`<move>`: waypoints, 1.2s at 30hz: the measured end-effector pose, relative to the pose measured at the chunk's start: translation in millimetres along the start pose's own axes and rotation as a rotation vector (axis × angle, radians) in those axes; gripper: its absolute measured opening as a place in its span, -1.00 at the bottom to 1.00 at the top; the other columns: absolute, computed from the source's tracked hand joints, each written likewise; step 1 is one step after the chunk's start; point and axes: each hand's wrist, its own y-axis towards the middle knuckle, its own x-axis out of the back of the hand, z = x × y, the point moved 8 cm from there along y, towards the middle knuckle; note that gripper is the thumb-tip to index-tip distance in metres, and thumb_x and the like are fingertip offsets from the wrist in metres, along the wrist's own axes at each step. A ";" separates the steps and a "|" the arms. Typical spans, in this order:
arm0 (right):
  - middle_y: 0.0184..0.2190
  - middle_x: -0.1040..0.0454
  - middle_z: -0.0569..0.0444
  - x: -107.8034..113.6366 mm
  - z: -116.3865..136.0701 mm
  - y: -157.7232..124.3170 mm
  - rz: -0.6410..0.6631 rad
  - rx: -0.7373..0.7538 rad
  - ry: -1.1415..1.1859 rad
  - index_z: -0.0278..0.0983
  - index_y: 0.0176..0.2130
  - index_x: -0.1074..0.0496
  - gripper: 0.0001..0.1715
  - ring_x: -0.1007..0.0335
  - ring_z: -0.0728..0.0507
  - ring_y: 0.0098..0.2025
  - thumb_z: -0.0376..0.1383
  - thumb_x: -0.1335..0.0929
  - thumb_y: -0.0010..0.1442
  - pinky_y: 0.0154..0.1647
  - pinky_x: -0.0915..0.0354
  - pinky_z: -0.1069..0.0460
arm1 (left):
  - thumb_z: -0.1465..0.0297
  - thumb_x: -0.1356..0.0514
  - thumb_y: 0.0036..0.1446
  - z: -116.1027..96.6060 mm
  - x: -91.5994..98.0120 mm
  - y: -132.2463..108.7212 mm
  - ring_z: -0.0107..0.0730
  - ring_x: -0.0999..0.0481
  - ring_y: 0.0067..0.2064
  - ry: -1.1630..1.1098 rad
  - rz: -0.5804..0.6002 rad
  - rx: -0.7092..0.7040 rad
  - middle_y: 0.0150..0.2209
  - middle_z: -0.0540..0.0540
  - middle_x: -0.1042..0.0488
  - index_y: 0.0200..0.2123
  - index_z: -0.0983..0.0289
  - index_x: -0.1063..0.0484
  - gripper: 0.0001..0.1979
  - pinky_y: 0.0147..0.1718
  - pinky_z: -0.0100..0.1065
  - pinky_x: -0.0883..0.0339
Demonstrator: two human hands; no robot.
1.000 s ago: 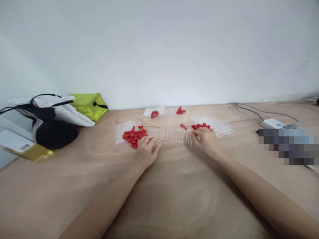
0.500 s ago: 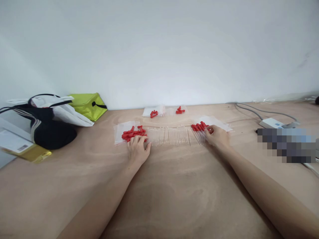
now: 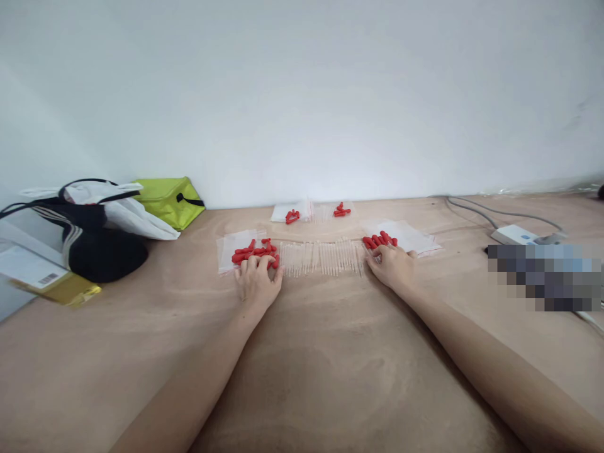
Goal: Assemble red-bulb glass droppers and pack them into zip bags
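My left hand (image 3: 256, 281) lies flat on the wooden table (image 3: 330, 365), its spread fingers touching the near edge of a heap of small red caps (image 3: 252, 251). My right hand (image 3: 391, 264) rests flat too, fingers apart, just below a smaller cluster of red caps (image 3: 379, 240) on clear plastic bags (image 3: 410, 236). Between the hands runs a row of thin clear tubes (image 3: 323, 257). Neither hand grips anything.
Two small groups of red caps (image 3: 292, 216) with clear bags lie near the wall. A black and white bag (image 3: 89, 226), a green pouch (image 3: 167, 198) and a yellow box (image 3: 56, 286) sit at left. A white power adapter (image 3: 516, 234) with grey cables is at right.
My left hand slid left from the tubes to the red cap heap. My right hand went right to the smaller cluster, then came back slightly and flattened.
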 end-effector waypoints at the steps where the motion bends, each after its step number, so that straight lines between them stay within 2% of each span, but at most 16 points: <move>1: -0.33 -0.45 -0.05 -0.6 0.5 0.2 0.014 -0.002 -0.013 -0.26 -0.38 -0.41 -0.67 -0.28 -0.23 -0.23 -0.11 -0.20 0.05 -0.20 0.02 -0.15 | 0.19 -0.14 -0.02 1.3 -0.1 0.5 -0.12 -0.26 -0.19 0.006 -0.003 0.004 -0.28 0.12 -0.34 -0.29 0.20 -0.39 -0.75 -0.26 -0.21 -0.04; 6: -0.34 -0.44 -0.10 -3.2 8.2 -0.1 0.092 0.014 -0.084 -0.29 -0.36 -0.42 -0.65 -0.28 -0.25 -0.19 -0.18 -0.15 0.11 -0.20 0.01 -0.14 | 0.21 -0.13 -0.01 6.6 -1.8 5.5 -0.10 -0.24 -0.16 0.033 -0.022 0.016 -0.27 0.14 -0.32 -0.31 0.21 -0.41 -0.76 -0.25 -0.20 -0.02; 10: -0.34 -0.43 -0.18 -5.1 15.5 -0.9 0.096 0.042 -0.159 -0.35 -0.37 -0.41 -0.63 -0.27 -0.27 -0.19 -0.23 -0.12 0.12 -0.21 0.01 -0.15 | 0.20 -0.15 -0.03 5.8 -2.7 9.7 -0.10 -0.23 -0.17 0.048 -0.040 -0.014 -0.28 0.14 -0.31 -0.38 0.22 -0.44 -0.78 -0.25 -0.19 -0.02; 14: -0.36 -0.42 -0.20 -3.3 20.4 -4.0 0.028 0.070 -0.175 -0.38 -0.38 -0.39 -0.63 -0.27 -0.26 -0.21 -0.27 -0.11 0.14 -0.23 0.00 -0.14 | 0.25 -0.15 -0.03 3.0 -0.8 10.7 -0.12 -0.24 -0.20 0.044 -0.074 -0.050 -0.31 0.14 -0.31 -0.43 0.23 -0.45 -0.82 -0.26 -0.18 -0.03; 17: -0.37 -0.42 -0.18 4.2 21.3 -9.1 -0.083 0.092 -0.117 -0.38 -0.37 -0.35 -0.65 -0.26 -0.26 -0.22 -0.25 -0.11 0.15 -0.24 -0.01 -0.13 | 0.27 -0.15 -0.02 0.1 10.0 6.7 -0.12 -0.25 -0.21 -0.013 -0.181 -0.056 -0.33 0.15 -0.32 -0.42 0.25 -0.46 -0.82 -0.26 -0.18 -0.05; 19: -0.36 -0.41 -0.16 10.6 23.0 -14.9 -0.166 0.141 -0.027 -0.37 -0.35 -0.32 -0.67 -0.26 -0.25 -0.22 -0.23 -0.10 0.17 -0.25 -0.03 -0.10 | 0.27 -0.14 -0.01 -7.4 17.4 1.3 -0.15 -0.27 -0.23 -0.116 -0.229 -0.116 -0.35 0.14 -0.32 -0.42 0.26 -0.45 -0.81 -0.25 -0.18 -0.08; 21: -0.36 -0.39 -0.12 13.9 26.4 -22.4 -0.204 0.224 0.107 -0.34 -0.34 -0.28 -0.69 -0.26 -0.21 -0.25 -0.24 -0.09 0.18 -0.26 -0.06 -0.07 | 0.29 -0.12 0.01 -22.5 19.3 -5.5 -0.22 -0.29 -0.25 -0.267 -0.178 -0.262 -0.37 0.11 -0.31 -0.41 0.26 -0.44 -0.83 -0.23 -0.21 -0.13; 23: -0.39 -0.38 -0.08 12.8 32.0 -30.8 -0.173 0.315 0.256 -0.32 -0.34 -0.25 -0.73 -0.27 -0.16 -0.32 -0.26 -0.08 0.19 -0.31 -0.10 -0.02 | 0.34 -0.10 0.03 -40.5 16.0 -14.4 -0.30 -0.31 -0.28 -0.421 -0.034 -0.430 -0.38 0.09 -0.32 -0.41 0.25 -0.42 -0.86 -0.23 -0.26 -0.18; 25: -0.41 -0.37 -0.05 10.2 40.6 -39.8 -0.110 0.405 0.381 -0.30 -0.33 -0.25 -0.76 -0.26 -0.13 -0.35 -0.29 -0.09 0.20 -0.34 -0.13 0.01 | 0.39 -0.08 0.02 -52.8 12.2 -22.8 -0.36 -0.33 -0.32 -0.535 0.105 -0.525 -0.39 0.07 -0.32 -0.43 0.26 -0.39 -0.89 -0.26 -0.31 -0.23; 28: -0.32 -0.38 -0.06 8.8 57.8 -53.4 -0.041 0.535 0.454 -0.30 -0.21 -0.27 -0.75 -0.27 -0.13 -0.28 -0.37 -0.09 0.18 -0.31 -0.15 0.01 | 0.45 -0.07 -0.01 -60.0 7.2 -29.3 -0.39 -0.35 -0.34 -0.620 0.224 -0.537 -0.37 0.08 -0.33 -0.40 0.27 -0.37 -0.91 -0.32 -0.35 -0.28; 31: -0.26 -0.38 -0.07 8.5 72.6 -62.4 0.009 0.620 0.411 -0.28 -0.11 -0.28 -0.64 -0.28 -0.12 -0.23 -0.47 -0.08 0.16 -0.28 -0.13 0.00 | 0.42 -0.13 -0.02 -65.2 1.6 -33.2 -0.36 -0.38 -0.28 -0.645 0.284 -0.544 -0.29 0.10 -0.36 -0.27 0.27 -0.37 -0.81 -0.27 -0.31 -0.30; 33: -0.27 -0.39 -0.05 9.2 78.1 -65.4 0.037 0.650 0.400 -0.29 -0.12 -0.30 -0.63 -0.28 -0.10 -0.25 -0.48 -0.08 0.16 -0.27 -0.11 0.00 | 0.38 -0.15 0.00 -68.7 -1.2 -34.6 -0.35 -0.39 -0.25 -0.658 0.287 -0.559 -0.26 0.12 -0.37 -0.26 0.28 -0.40 -0.80 -0.23 -0.30 -0.30; 36: -0.29 -0.40 -0.03 10.9 81.6 -67.7 0.071 0.668 0.423 -0.30 -0.19 -0.32 -0.71 -0.29 -0.08 -0.26 -0.42 -0.10 0.20 -0.25 -0.08 0.00 | 0.37 -0.11 0.07 -70.4 -2.6 -33.2 -0.36 -0.40 -0.24 -0.669 0.233 -0.542 -0.27 0.12 -0.39 -0.37 0.27 -0.45 -0.86 -0.22 -0.31 -0.29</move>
